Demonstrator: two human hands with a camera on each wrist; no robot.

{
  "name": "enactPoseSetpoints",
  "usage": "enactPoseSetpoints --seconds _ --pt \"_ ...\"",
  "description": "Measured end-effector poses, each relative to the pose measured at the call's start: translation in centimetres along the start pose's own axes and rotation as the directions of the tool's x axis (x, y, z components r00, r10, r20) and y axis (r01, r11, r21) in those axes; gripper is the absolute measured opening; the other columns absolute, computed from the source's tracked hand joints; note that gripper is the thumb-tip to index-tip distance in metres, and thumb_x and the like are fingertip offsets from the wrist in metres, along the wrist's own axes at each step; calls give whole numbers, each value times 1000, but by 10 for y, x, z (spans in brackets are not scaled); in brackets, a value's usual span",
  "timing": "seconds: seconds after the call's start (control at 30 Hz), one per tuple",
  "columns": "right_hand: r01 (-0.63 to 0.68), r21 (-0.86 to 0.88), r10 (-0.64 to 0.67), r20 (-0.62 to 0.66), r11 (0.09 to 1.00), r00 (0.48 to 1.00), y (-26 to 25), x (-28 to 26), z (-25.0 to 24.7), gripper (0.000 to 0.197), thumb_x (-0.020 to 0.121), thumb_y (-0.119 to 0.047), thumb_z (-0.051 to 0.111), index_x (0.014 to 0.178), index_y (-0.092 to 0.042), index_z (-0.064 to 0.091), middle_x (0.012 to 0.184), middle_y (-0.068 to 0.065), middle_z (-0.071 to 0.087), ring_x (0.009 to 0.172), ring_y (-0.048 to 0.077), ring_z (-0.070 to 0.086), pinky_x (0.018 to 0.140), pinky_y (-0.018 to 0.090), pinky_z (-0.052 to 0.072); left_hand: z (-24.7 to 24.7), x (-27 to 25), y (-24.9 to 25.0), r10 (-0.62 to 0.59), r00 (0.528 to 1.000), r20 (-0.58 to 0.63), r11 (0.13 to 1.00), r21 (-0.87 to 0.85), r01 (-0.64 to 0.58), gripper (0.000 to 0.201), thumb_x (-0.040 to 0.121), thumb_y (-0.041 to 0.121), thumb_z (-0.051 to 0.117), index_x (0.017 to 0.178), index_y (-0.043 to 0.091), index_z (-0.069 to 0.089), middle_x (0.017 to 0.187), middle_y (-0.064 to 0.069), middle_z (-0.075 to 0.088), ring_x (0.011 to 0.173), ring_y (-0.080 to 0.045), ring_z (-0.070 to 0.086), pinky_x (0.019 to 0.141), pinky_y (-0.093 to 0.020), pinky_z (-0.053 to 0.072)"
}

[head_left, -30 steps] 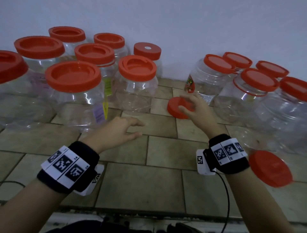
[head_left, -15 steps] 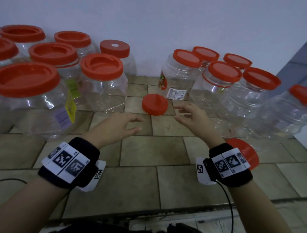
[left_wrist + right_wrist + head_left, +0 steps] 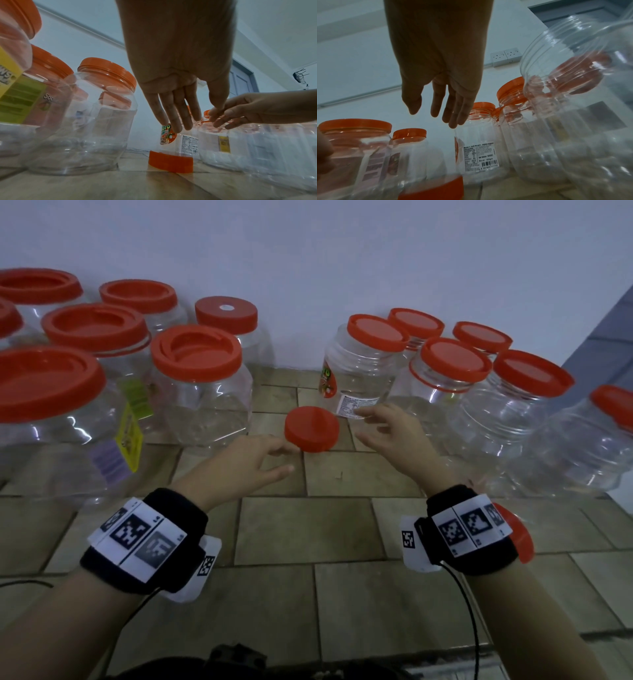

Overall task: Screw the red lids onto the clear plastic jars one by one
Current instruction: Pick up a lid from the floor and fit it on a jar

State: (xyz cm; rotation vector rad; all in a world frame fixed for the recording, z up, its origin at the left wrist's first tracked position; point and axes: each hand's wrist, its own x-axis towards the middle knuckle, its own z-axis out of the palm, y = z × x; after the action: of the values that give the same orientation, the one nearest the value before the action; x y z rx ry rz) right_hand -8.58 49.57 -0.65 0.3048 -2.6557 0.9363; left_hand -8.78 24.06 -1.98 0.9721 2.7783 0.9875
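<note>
Floor: beige tiled floor [image 3: 308, 532] with dark grout lines; everything stands on it.
Wall: pale white wall [image 3: 308, 251] at 12 o'clock; a double socket [image 3: 506, 56] shows on it in the right wrist view; grey door [image 3: 613, 337] at 2 o'clock.
Left group: clear plastic jars at 10 to 11 o'clock, all capped in red and upright, all looking empty. Nearest the middle, jar with recessed lid [image 3: 202, 392]; behind it, jar with a white dot on its lid [image 3: 233, 326]; at 9 o'clock, a large jar with yellow label [image 3: 58, 419].
Right group: capped jars at 1 to 3 o'clock. The labelled jar [image 3: 359, 371] carries a printed nutrition panel and stands upright, nothing visible inside.
Loose lid: red lid [image 3: 311, 429] lies flat on the floor at 12 o'clock, between the hands, just in front of the labelled jar.
Second lid: another red lid [image 3: 519, 537] at 4 o'clock, partly hidden behind the right wrist band.
Left hand [image 3: 246, 462]: fingers straight and spread, holding nothing; fingertips near the loose lid's near edge, contact cannot be told.
Right hand [image 3: 394, 433]: fingers loosely extended, holding nothing, just right of the loose lid.
</note>
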Motion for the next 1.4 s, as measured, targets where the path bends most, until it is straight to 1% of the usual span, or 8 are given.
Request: enactPoseSetpoints --seconds 0.2,0.3,0.43,0.5,0.6,0.77,1.13,1.4 --pt "87 -109 -97 -88 990 991 -2 47 -17 31 84 -10 64 115 -7 62 110 9 58 97 12 52 81 9 36 -11 23 2 27 998 -53 999 -19 -28 33 87 24 62 120 18 59 110 12 58 100 2 50 79 6 29" --pt "60 -162 -88 -174 985 981 -2 69 -28 30 85 -8 61 115 -5 61 112 9 56 99 12 50 86 16 35 -20 49 11 101 988 -115 994 -29 -105 31 87 20 63 118 15 61 112 7 62 102 -4 55 81 0 34" --pt "24 -216 -86 -284 976 955 8 93 -38 31 85 -5 60 116 -5 59 117 11 53 104 10 46 88 9 26 -36 92 26 143 977 -159 988 -38 -151 30 88 17 62 118 13 61 116 2 62 105 -7 56 89 -10 40" --pt "-9 -234 -62 -292 972 954 14 103 -40 34 86 -5 59 120 -5 57 122 12 52 112 15 47 90 9 25 -40 115 28 157 971 -181 987 3 -159 31 88 20 60 119 13 59 120 -1 61 109 -10 56 91 -18 41" --pt "-60 -242 -6 -263 968 965 23 113 -39 41 84 -3 59 125 -3 53 128 13 50 119 22 46 92 11 24 -42 145 27 169 964 -206 985 68 -158 34 89 20 58 123 14 56 123 -2 58 111 -10 52 84 -10 30" --pt "-108 -268 37 -256 957 966 34 117 -30 46 81 -1 62 126 -3 52 125 12 50 118 24 47 100 26 34 -37 179 19 172 969 -176 978 145 -147 37 89 17 56 126 12 53 127 -8 54 117 -20 50 97 -26 35" --pt "-167 -263 11 -507 950 862 32 113 -30 31 89 -11 54 119 -6 56 114 11 58 106 25 52 83 25 37 -19 209 10 259 961 -95 933 283 -224 45 87 14 59 130 10 49 124 -13 48 115 -27 46 96 -39 38" --pt "-208 -272 -11 -631 939 776 24 104 -36 27 92 -15 52 116 -4 57 111 12 60 104 26 50 75 12 24 -13 214 18 285 949 -133 901 376 -218 35 83 13 64 116 8 52 118 -8 50 103 -24 52 90 -32 31"
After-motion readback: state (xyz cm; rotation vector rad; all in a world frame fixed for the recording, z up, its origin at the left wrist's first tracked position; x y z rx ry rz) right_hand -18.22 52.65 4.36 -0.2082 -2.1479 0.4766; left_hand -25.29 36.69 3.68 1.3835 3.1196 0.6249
